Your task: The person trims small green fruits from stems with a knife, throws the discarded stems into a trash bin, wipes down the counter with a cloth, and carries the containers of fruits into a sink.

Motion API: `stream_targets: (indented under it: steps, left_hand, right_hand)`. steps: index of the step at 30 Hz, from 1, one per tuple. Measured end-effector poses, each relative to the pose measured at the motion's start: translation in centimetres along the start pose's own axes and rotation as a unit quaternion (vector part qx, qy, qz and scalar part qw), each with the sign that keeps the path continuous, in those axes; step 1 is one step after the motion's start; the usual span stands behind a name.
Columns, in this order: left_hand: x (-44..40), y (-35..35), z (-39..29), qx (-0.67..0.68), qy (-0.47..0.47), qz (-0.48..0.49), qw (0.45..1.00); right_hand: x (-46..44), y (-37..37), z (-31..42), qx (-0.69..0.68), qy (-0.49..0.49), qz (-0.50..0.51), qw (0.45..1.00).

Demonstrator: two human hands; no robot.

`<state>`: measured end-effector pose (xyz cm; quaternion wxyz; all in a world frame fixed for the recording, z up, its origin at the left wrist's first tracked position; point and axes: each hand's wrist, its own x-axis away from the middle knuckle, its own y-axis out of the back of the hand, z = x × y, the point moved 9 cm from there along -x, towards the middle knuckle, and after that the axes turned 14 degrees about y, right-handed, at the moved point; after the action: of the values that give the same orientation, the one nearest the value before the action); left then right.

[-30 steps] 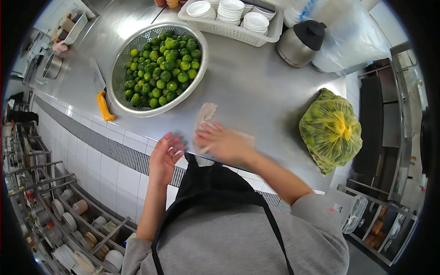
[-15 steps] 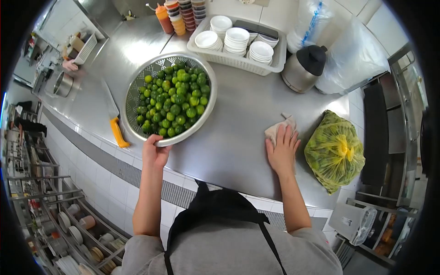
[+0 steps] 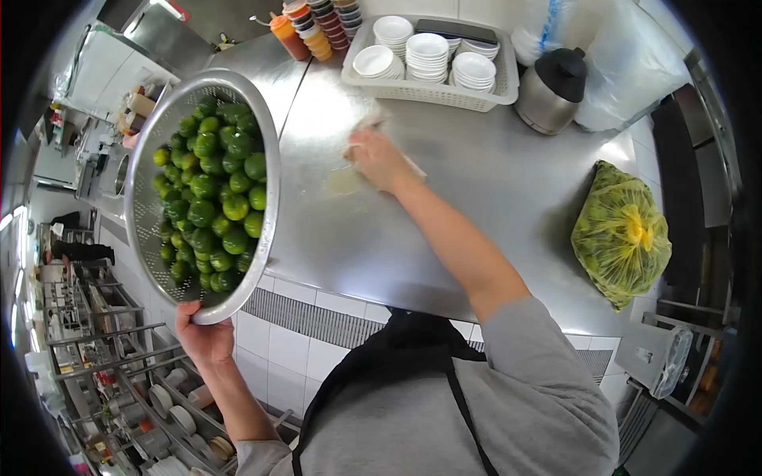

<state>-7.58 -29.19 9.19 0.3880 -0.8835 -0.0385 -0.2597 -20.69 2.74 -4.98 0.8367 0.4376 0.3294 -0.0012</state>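
My left hand (image 3: 206, 335) grips the near rim of a perforated metal colander (image 3: 272, 170), thumb over the edge, holding it up and tilted at the left. Green limes (image 3: 208, 190) fill the colander. My right hand (image 3: 377, 161) presses a pale cloth (image 3: 414, 168) onto the steel counter (image 3: 349, 246), its fingers partly blurred and wrapped on the cloth. A small wet patch (image 3: 343, 182) shines on the metal beside that hand. The knife is hidden from view.
A white basket (image 3: 444, 97) with stacked small white dishes stands at the back, next to a steel jug (image 3: 551, 95). Sauce cups (image 3: 317, 46) and an orange squeeze bottle (image 3: 289, 38) are at the back left. A tied yellow bag (image 3: 621, 238) lies on the right.
My left hand has lifted the colander and moved it left, tilting it. My right hand has slid the cloth from the right side to where the colander stood.
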Motion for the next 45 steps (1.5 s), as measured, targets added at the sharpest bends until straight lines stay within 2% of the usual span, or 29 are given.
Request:
stream_targets:
  steps: [2,5,8,11,12,14,16,18,20,22,23,24,25,26,27,30,32,33,34,36,38,41,43,45]
  left_hand:
    - [0.9,-1.1,-1.1,0.002,-0.006,0.032,0.999]
    - [1.2,-0.9,-2.4,0.016,-0.008,0.050,0.999]
    - [1.1,-0.9,-2.2,0.026,0.006,0.056,0.998]
    - [0.5,-0.1,-1.6,0.029,0.021,0.056,0.998]
    - [0.1,0.7,-1.5,0.024,0.040,0.070,0.996]
    - [-0.4,1.1,-1.6,-0.008,0.029,0.032,0.999]
    - [-0.5,1.1,-1.7,-0.027,0.035,0.034,0.998]
    - [-1.0,1.7,-1.8,-0.047,0.051,0.051,0.996]
    - [-1.8,2.0,-1.8,-0.054,0.057,0.056,0.995]
    - [-2.4,2.0,-1.5,-0.069,0.075,0.065,0.993]
    - [-2.8,2.0,-1.3,-0.071,0.089,0.070,0.991]
    - [-3.4,2.0,-0.9,-0.072,0.103,0.076,0.989]
    - [-3.9,1.9,-0.4,-0.072,0.120,0.083,0.987]
    - [-4.4,1.6,0.2,-0.069,0.134,0.090,0.984]
    - [-4.9,1.8,0.6,-0.072,0.145,0.086,0.983]
    - [-7.0,2.4,2.6,-0.097,0.171,0.078,0.977]
    - [-8.1,1.9,4.7,-0.110,0.203,0.081,0.970]
    - [-8.5,1.9,5.7,-0.117,0.218,0.081,0.965]
    - [-9.3,2.7,6.5,-0.133,0.224,0.044,0.964]
    - [-10.3,2.7,9.0,-0.151,0.271,0.052,0.949]
    - [-11.0,2.7,11.1,-0.186,0.296,0.038,0.936]
    - [-10.4,1.6,14.8,-0.229,0.356,0.038,0.905]
    - [-9.8,0.4,16.5,-0.239,0.345,0.028,0.907]
    - [-9.7,-0.5,17.5,-0.262,0.360,0.046,0.894]
  right_hand:
    - [-1.7,-2.7,1.6,-0.174,-0.010,-0.002,0.985]
    - [-2.0,-6.9,5.3,-0.105,0.108,0.154,0.977]
    - [0.4,-5.7,11.0,-0.001,0.193,0.109,0.975]
    - [2.7,-4.1,14.2,0.018,0.126,0.107,0.986]
    - [2.6,-4.0,12.6,0.057,0.075,0.113,0.989]
    - [2.8,-3.4,8.4,0.133,-0.031,0.123,0.983]
    - [1.2,-0.9,3.1,0.270,-0.097,0.061,0.956]
    - [-2.1,0.7,-0.9,0.203,-0.100,-0.036,0.973]
    - [-5.8,-2.0,-0.9,0.108,0.043,0.014,0.993]
    - [-8.5,-5.3,1.6,-0.012,0.165,0.032,0.986]
    - [-8.6,-5.0,4.1,-0.074,0.065,0.099,0.990]
    - [-7.5,-4.3,7.2,-0.123,0.080,0.057,0.988]
    - [-5.9,-4.3,9.1,-0.246,-0.038,0.123,0.961]
    - [-3.9,-3.9,12.1,-0.267,-0.048,0.197,0.942]
    - [-1.6,-3.3,14.3,-0.377,-0.138,0.176,0.899]
    - [4.1,-2.5,19.1,-0.142,-0.069,0.209,0.965]
    - [8.5,-3.5,18.0,0.053,-0.044,0.173,0.983]
    - [10.0,-1.6,16.1,0.100,-0.093,0.166,0.977]
    - [11.7,0.7,13.7,0.146,-0.143,0.159,0.966]
    - [16.6,8.1,8.0,0.176,-0.321,0.094,0.926]
    - [22.8,14.7,5.0,0.273,-0.402,0.027,0.874]
    - [32.3,21.3,5.4,0.343,-0.458,-0.042,0.819]
    - [37.0,23.8,7.4,0.346,-0.481,-0.055,0.804]
    - [41.6,26.1,9.1,0.380,-0.525,-0.088,0.757]
